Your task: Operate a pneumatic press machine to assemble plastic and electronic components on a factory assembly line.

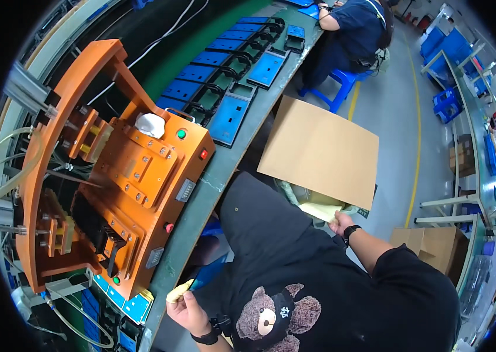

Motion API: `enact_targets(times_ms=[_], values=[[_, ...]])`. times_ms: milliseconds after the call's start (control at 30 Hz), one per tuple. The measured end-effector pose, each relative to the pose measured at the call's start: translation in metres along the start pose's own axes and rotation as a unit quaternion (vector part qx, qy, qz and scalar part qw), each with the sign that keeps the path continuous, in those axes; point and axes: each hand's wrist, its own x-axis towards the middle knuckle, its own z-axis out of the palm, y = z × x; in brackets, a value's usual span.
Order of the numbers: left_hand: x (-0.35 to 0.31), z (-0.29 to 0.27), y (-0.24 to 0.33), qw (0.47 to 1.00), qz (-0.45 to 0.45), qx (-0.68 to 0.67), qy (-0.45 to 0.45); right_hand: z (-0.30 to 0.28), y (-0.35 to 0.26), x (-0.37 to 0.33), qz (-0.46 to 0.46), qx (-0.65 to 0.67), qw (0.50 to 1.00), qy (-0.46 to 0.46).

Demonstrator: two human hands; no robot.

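My left hand (189, 314) is near the bench's front edge, its fingers pinching a thin, glossy dark-blue piece (210, 273). Something yellow covers one or more of its fingertips. On the right, my right hand (342, 223) reaches under a brown cardboard sheet (321, 149), at the near side of a container. Its fingers are closed at the edge of a pale yellow sheet (320, 210). Clear and greenish wrapping shows around that sheet. The cardboard hides most of what lies below.
An orange press fixture (198, 144) with buttons and a black part in its lower nest stands on the green bench. Blue-faced panels (230, 120) with black frames line the bench beyond. Another person (356, 29) sits on a blue stool (339, 85). Shelving runs along the right.
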Motion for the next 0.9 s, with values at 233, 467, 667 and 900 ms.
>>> enact_targets(times_ms=[233, 467, 667, 900], values=[[-0.007, -0.006, 0.009, 0.998, -0.037, -0.003, 0.059, 0.102, -0.011, -0.096, -0.091, -0.570, 0.812, -0.088], [-0.011, -0.030, 0.023, 0.992, -0.020, 0.103, 0.072, 0.292, 0.079, -0.304, -0.529, -0.473, 0.441, -0.549], [0.007, -0.047, 0.055, 0.982, -0.001, 0.187, 0.009, 0.368, 0.193, -0.432, -0.684, -0.372, 0.056, -0.625], [0.054, -0.095, 0.078, 0.992, -0.100, 0.072, 0.022, 0.413, 0.207, -0.463, -0.655, -0.408, -0.194, -0.606]])
